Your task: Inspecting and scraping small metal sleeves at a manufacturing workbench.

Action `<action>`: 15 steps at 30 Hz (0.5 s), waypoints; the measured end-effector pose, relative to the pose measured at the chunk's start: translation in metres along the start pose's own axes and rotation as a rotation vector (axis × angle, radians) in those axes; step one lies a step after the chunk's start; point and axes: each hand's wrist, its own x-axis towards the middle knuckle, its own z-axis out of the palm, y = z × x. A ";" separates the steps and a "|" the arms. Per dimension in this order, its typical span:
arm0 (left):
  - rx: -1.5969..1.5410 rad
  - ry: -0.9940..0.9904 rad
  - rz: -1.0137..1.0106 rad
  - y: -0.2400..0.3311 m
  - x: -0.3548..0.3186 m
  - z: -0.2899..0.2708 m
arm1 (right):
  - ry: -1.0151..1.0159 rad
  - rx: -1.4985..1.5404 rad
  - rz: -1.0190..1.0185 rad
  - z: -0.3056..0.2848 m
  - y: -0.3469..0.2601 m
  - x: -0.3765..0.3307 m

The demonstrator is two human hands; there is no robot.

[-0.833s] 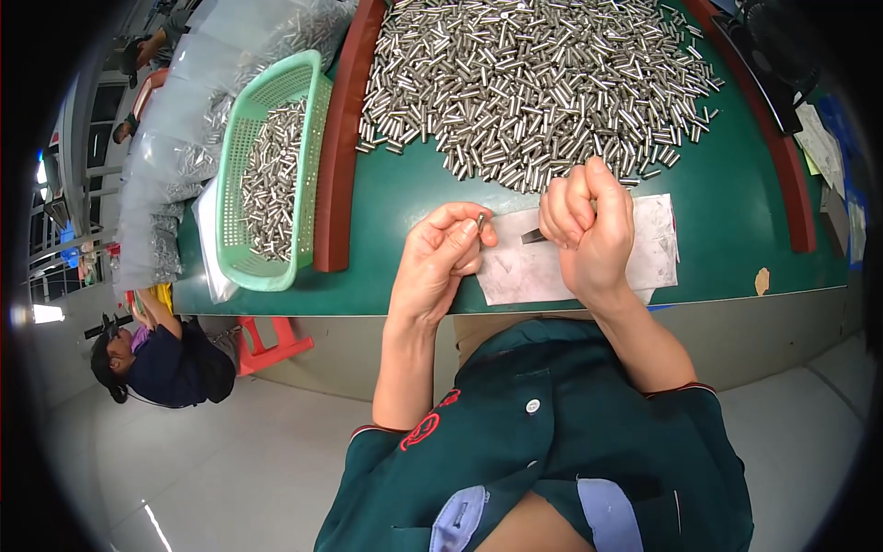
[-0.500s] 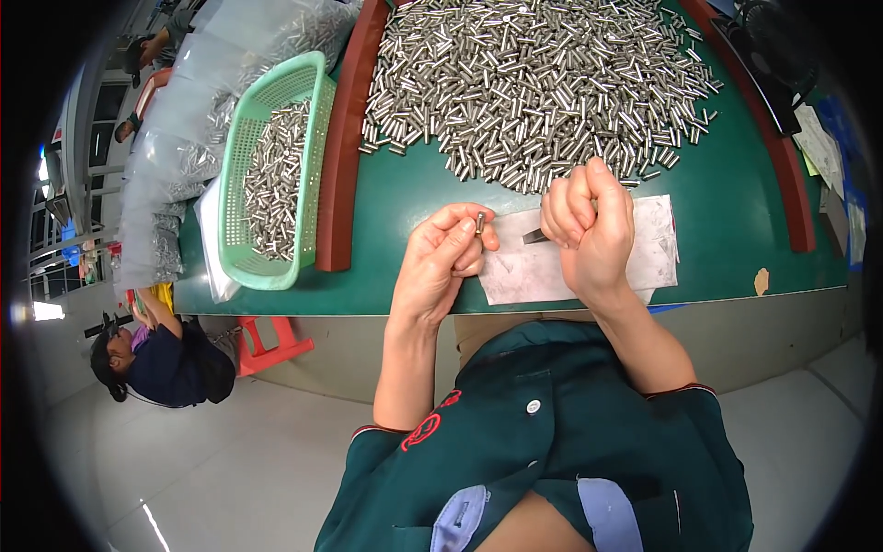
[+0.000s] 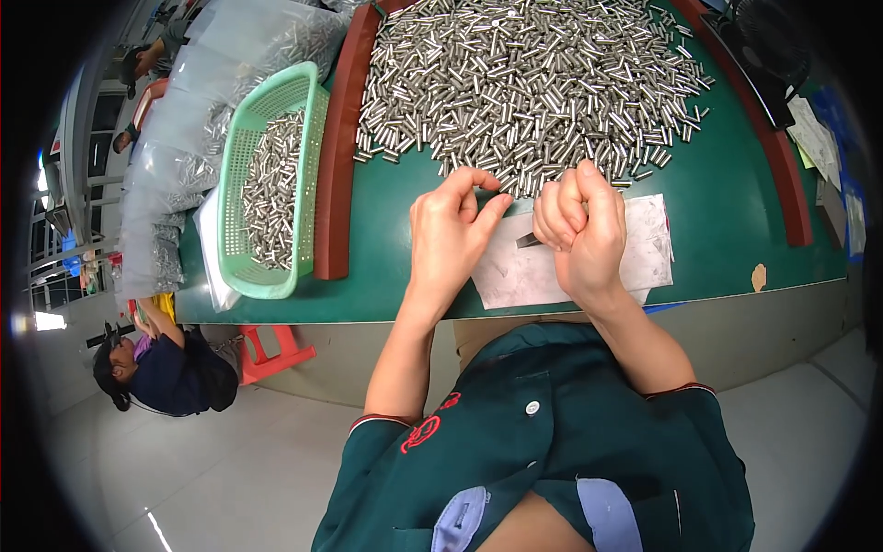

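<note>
A wide heap of short shiny metal pins (image 3: 524, 87) covers the far part of the green table (image 3: 727, 198). At the heap's near edge is my left hand (image 3: 451, 225), open, its thumb and forefinger apart, with no pin visible between them. My right hand (image 3: 589, 230) is closed in a fist around a flat metal tool; only the tool's dark, blunt tip (image 3: 528, 240) sticks out on the left side of the fist, and the rest is hidden. Beneath both hands lies a smudged whitish cloth or paper sheet (image 3: 515, 276).
Left of a dark red wooden rail (image 3: 337, 202) stands a green plastic basket (image 3: 227, 212) of pins. Clear bags (image 3: 152, 207) of metal parts line the far left. Another red rail (image 3: 786, 175) bounds the right. A person (image 3: 175, 368) works at lower left beside a red stool (image 3: 274, 354).
My left hand has moved up toward the heap and opened; the pin it pinched is no longer seen in it. My right hand keeps its grip almost in place.
</note>
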 end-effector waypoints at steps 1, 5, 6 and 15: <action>0.090 0.008 0.017 0.001 0.001 0.002 | -0.002 -0.003 -0.005 0.000 0.000 0.000; 0.185 0.061 0.229 -0.001 0.007 0.012 | -0.012 -0.006 -0.007 -0.001 0.001 0.001; 0.207 0.062 0.245 -0.003 0.008 0.013 | -0.011 -0.006 -0.005 -0.001 0.001 0.001; -0.186 -0.046 0.103 -0.008 0.001 0.005 | -0.010 -0.012 -0.008 0.000 0.000 0.001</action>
